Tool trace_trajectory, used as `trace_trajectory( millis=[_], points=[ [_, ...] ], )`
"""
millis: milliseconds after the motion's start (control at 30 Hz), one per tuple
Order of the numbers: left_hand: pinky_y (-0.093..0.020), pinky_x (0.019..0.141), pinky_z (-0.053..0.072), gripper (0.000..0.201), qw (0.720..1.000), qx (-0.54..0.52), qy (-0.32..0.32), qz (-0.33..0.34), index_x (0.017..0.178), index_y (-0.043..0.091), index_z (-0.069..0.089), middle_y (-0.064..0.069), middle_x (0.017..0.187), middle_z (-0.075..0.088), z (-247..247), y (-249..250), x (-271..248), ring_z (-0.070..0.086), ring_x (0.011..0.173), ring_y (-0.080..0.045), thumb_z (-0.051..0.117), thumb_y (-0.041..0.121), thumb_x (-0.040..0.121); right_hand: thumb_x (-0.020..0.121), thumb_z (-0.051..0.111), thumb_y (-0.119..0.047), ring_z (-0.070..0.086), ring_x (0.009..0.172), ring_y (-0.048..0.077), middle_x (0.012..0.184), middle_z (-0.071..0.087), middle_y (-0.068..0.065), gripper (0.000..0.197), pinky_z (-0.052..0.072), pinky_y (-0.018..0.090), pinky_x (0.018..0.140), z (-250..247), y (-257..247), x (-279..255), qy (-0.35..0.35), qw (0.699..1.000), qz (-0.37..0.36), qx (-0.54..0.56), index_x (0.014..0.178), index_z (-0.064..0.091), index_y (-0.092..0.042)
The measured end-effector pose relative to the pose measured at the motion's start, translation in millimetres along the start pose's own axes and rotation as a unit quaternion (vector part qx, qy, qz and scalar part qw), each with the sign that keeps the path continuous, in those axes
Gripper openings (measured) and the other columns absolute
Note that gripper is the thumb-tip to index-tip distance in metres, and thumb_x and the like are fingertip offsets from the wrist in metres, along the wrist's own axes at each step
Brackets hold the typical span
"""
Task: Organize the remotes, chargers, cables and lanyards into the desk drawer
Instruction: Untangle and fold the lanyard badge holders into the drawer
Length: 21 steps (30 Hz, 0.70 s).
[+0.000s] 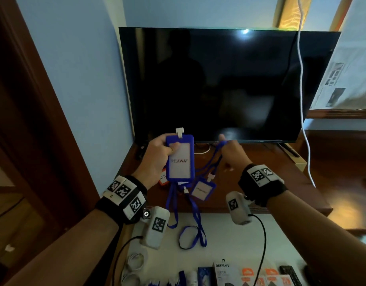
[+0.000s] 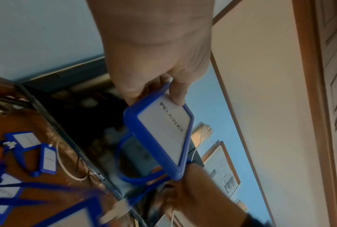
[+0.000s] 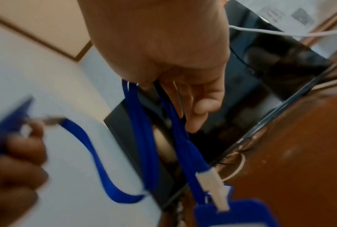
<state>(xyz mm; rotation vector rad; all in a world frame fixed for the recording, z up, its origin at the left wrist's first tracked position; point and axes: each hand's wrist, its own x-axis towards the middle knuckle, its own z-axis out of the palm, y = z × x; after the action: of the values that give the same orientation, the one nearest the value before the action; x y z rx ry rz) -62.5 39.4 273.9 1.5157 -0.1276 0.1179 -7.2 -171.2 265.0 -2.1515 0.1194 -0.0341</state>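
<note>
I have my left hand [image 1: 157, 155] closed on the blue badge holder [image 1: 180, 157] marked PELAWAT: the thumb presses its face and the fingers curl behind it, as the left wrist view confirms. My right hand [image 1: 232, 152] pinches a bundle of blue lanyard straps [image 1: 216, 155] between thumb and fingers; a smaller badge [image 1: 202, 188] hangs from that bundle. Both grips are raised in front of the television [image 1: 219, 83], above the wooden surface [image 1: 281, 178].

Judgement: the step in hand is gathering the lanyards into one tidy bundle. Loose strap loops [image 1: 195, 228] hang down to the white drawer floor [image 1: 281, 244]. To do this well I should keep hold of the badge, draw the straps into even folds, and catch the trailing loops before lowering, so nothing snags on the other badges lying on the surface, which show in the left wrist view.

Containers: the open drawer below holds a coiled white cable [image 1: 134, 263], small boxes [image 1: 225, 273], orange packets [image 1: 260, 275] and a black remote [image 1: 291, 273] along its near edge. The lanyards are not yet laid in it.
</note>
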Motion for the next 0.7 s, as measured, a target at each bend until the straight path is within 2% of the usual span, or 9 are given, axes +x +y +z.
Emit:
trace_trajectory(
  millis=[33,133,267,300,367,433,533,633,700],
  points=[
    [-0.038,0.075,0.055,0.022,1.0,0.008,-0.001,-0.01,0.117,0.006,0.057,-0.011,0.097,0.062,0,-3,-1,0.063,0.088,-0.026,0.051,0.007,0.095,0.101,0.034,-0.047,0.061,0.057,0.03,0.071,0.06,0.014,0.047,0.051,0.035,0.05,-2,-9,5,0.035,0.998,0.01,0.051,0.083,0.053,-0.009],
    [-0.032,0.07,0.056,0.021,0.998,0.048,-0.015,-0.047,0.116,0.011,0.056,-0.012,0.1,0.064,-2,-16,-3,0.065,0.086,-0.024,0.053,0.009,0.095,0.097,0.045,-0.045,0.067,0.069,0.031,0.079,0.07,0.015,0.042,0.058,0.045,0.068,-12,-37,11,0.106,0.984,-0.007,0.141,0.078,0.062,-0.011],
    [-0.031,0.069,0.055,0.024,0.995,0.065,-0.021,-0.076,0.118,0.008,0.056,-0.013,0.101,0.064,-3,-24,-4,0.066,0.084,-0.022,0.054,0.009,0.094,0.096,0.045,-0.029,0.055,0.049,0.022,0.08,0.069,0.008,0.035,0.041,0.031,0.046,-25,-53,10,0.056,0.996,-0.053,0.044,0.076,0.064,-0.007],
    [-0.03,0.068,0.055,0.023,0.995,0.059,-0.024,-0.075,0.117,0.006,0.056,-0.012,0.098,0.064,-4,-24,-4,0.066,0.082,-0.021,0.054,0.009,0.094,0.097,0.045,-0.028,0.05,0.045,0.019,0.075,0.066,0.006,0.037,0.04,0.029,0.045,-27,-54,10,0.054,0.997,-0.058,0.026,0.071,0.063,-0.008],
    [-0.029,0.067,0.056,0.021,0.995,0.042,-0.043,-0.082,0.113,0.003,0.058,-0.011,0.095,0.065,-4,-24,-5,0.066,0.081,-0.021,0.055,0.011,0.094,0.099,0.044,-0.039,0.048,0.046,0.019,0.065,0.061,0.005,0.046,0.043,0.029,0.052,-29,-56,9,0.07,0.996,-0.059,0.004,0.065,0.06,-0.012],
    [-0.033,0.07,0.056,0.023,0.99,0.027,-0.091,-0.105,0.11,0.0,0.06,-0.013,0.095,0.065,-2,-25,-9,0.066,0.084,-0.024,0.057,0.015,0.093,0.099,0.042,-0.047,0.051,0.055,0.019,0.067,0.059,0.005,0.047,0.043,0.032,0.061,-32,-57,12,0.08,0.996,-0.047,0.001,0.071,0.06,-0.012],
    [-0.036,0.082,0.052,0.027,0.968,0.071,-0.198,-0.135,0.109,0.001,0.061,-0.012,0.101,0.065,11,-34,-16,0.062,0.095,-0.027,0.06,0.017,0.088,0.1,0.042,-0.042,0.049,0.059,0.019,0.069,0.054,0.004,0.042,0.042,0.034,0.064,-33,-67,12,0.082,0.996,-0.006,0.04,0.088,0.062,-0.007],
    [-0.033,0.093,0.051,0.032,0.942,0.108,-0.285,-0.144,0.12,0.011,0.058,-0.001,0.112,0.062,31,-49,-18,0.059,0.108,-0.02,0.061,0.009,0.089,0.1,0.041,-0.044,0.042,0.046,0.016,0.057,0.046,0.002,0.046,0.038,0.029,0.05,-35,-77,8,0.086,0.992,0.019,0.095,0.07,0.051,-0.012],
    [-0.026,0.093,0.049,0.044,0.939,0.129,-0.292,-0.127,0.131,0.013,0.053,0.006,0.12,0.054,44,-57,-15,0.053,0.112,-0.013,0.062,0.005,0.089,0.1,0.041,-0.04,0.038,0.043,0.015,0.055,0.043,0.001,0.043,0.033,0.028,0.046,-38,-84,3,0.065,0.99,0.037,0.117,0.066,0.046,-0.014]
  ],
)
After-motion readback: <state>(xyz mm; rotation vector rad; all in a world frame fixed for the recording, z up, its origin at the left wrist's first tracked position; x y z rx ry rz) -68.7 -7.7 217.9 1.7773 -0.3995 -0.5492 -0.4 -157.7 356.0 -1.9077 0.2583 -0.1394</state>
